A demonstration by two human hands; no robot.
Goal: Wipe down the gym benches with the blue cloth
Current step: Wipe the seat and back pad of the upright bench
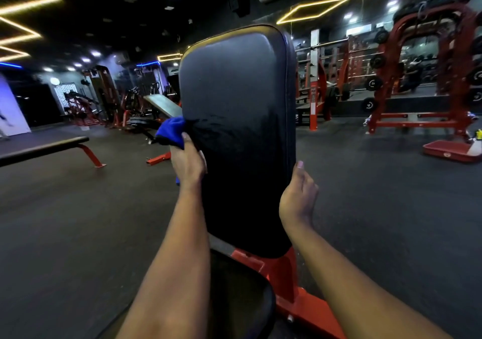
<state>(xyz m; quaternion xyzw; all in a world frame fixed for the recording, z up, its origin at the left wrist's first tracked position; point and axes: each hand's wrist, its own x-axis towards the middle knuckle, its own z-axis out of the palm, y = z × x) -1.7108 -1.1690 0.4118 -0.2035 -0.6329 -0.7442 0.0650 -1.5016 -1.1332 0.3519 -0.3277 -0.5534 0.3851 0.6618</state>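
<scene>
The left hand (186, 161) grips the blue cloth (170, 131), bunched in its fingers, and holds it against the left edge of the upright backrest pad (237, 91), about at middle height. The right hand (298, 195) is at the pad's right edge with the thumb straight up along it. Its other fingers look loosely curled, and I cannot tell if they hold the back of the pad.

I judge the step in hand to be wiping the side edge. To do it well, the cloth should be opened flatter, so that more fabric meets the vinyl. It should then follow the seam from the top corner down in one long pass, while the right hand keeps the pad steady. The seat pad (242, 299) below and the flat bench (44, 147) at left probably still need wiping.
</scene>
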